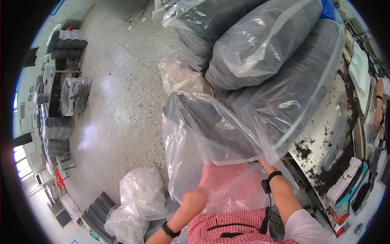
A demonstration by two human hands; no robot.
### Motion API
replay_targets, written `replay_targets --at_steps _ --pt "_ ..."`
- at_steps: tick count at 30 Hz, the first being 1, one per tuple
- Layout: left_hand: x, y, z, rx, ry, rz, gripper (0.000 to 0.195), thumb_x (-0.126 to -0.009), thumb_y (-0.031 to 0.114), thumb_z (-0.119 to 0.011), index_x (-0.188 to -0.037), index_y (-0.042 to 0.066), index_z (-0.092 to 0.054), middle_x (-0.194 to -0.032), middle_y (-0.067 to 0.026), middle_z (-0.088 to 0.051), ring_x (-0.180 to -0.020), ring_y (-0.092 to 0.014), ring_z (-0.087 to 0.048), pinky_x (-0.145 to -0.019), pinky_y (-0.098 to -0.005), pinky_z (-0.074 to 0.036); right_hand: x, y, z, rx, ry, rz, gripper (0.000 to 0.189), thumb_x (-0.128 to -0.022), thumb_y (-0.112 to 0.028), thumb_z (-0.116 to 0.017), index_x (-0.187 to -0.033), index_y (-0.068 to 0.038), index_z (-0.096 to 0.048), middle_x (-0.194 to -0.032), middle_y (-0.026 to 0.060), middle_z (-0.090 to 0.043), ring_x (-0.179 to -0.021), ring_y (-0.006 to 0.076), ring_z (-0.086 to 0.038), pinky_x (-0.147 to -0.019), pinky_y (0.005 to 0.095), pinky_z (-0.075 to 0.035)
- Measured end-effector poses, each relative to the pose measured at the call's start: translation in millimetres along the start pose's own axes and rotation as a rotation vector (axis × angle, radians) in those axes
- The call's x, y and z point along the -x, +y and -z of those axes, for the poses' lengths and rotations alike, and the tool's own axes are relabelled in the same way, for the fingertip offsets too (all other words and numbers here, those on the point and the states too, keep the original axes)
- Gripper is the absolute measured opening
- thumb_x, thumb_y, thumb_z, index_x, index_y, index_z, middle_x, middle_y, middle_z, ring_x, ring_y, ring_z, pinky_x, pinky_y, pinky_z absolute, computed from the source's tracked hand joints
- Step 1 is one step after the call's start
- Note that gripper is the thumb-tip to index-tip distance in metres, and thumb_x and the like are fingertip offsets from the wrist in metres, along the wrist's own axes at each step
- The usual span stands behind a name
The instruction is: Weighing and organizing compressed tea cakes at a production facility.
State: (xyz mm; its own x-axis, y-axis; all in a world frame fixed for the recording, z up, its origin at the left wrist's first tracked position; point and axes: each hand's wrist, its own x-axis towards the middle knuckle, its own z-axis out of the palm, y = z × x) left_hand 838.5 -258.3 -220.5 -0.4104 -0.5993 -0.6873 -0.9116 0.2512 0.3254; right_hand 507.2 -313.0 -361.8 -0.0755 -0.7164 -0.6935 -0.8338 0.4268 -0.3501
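Note:
A large clear plastic bag (186, 149) hangs spread out in front of my red-checked apron (234, 183). Dark material shows through its far part. My right hand (267, 166) is at the right of the bag, gripping the gathered film by its edge; the film covers some of the fingers. On the near left, my left hand (195, 199) is curled and motion-blurred against the film. Whether it pinches any plastic cannot be made out. Just beyond lies a full bag of dark material (283, 82), touching the bag's right side.
More filled bags (259, 45) are piled ahead. Crumpled plastic film (143, 195) lies at lower left on the speckled floor (122, 100). To the right, a pale tabletop (323, 122) carries dark scraps and a white-and-teal package (349, 189). Another person's arm (378, 100) shows at far right.

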Motion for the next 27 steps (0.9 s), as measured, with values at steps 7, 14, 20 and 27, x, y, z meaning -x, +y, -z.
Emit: replay_targets --at_steps 7,14,20,27 --pt "-227.1 -115.2 -62.0 0.199 0.419 0.024 0.049 -0.077 0.021 -0.055 -0.12 -0.003 -0.054 -0.127 -0.031 -0.045 -0.119 -0.042 -0.044 -0.099 -0.0552 -0.033 -40.1 -30.6 -34.1 -0.249 0.066 -0.106 0.034 -0.075 -0.013 -0.061 -0.106 -0.001 -0.065 -0.112 0.0192 -0.063 -0.104 0.0317 -0.06 -0.085 0.0398 -0.049" --pt "-353.2 -251.5 4.3 0.233 1.027 0.295 0.063 -0.084 0.017 -0.058 -0.139 0.0 -0.033 -0.141 -0.0313 -0.028 -0.132 -0.046 -0.026 -0.109 -0.0497 -0.025 -66.3 -25.3 -39.3 -0.338 0.088 -0.193 0.036 -0.074 -0.015 -0.063 -0.108 -0.001 -0.064 -0.112 0.0193 -0.063 -0.103 0.0312 -0.061 -0.085 0.0391 -0.049" --pt "-411.8 -304.7 11.9 -0.212 0.851 0.36 0.065 -0.084 0.034 -0.06 -0.13 -0.007 -0.038 -0.127 -0.0296 -0.044 -0.115 -0.042 -0.045 -0.094 -0.0502 -0.038 -82.7 -19.8 -29.6 -0.37 0.106 -0.238 0.039 -0.074 -0.016 -0.064 -0.11 -0.002 -0.063 -0.111 0.0194 -0.063 -0.102 0.0308 -0.061 -0.085 0.0385 -0.049" --pt "-352.1 -319.2 34.8 0.489 0.689 0.359 0.057 -0.076 0.029 -0.075 -0.118 -0.001 -0.05 -0.115 -0.0164 -0.054 -0.102 -0.027 -0.056 -0.082 -0.0386 -0.05 -54.6 -11.4 -46.4 -0.437 0.081 -0.325 0.042 -0.073 -0.018 -0.065 -0.112 -0.002 -0.062 -0.111 0.0196 -0.063 -0.102 0.0303 -0.061 -0.085 0.0378 -0.049"
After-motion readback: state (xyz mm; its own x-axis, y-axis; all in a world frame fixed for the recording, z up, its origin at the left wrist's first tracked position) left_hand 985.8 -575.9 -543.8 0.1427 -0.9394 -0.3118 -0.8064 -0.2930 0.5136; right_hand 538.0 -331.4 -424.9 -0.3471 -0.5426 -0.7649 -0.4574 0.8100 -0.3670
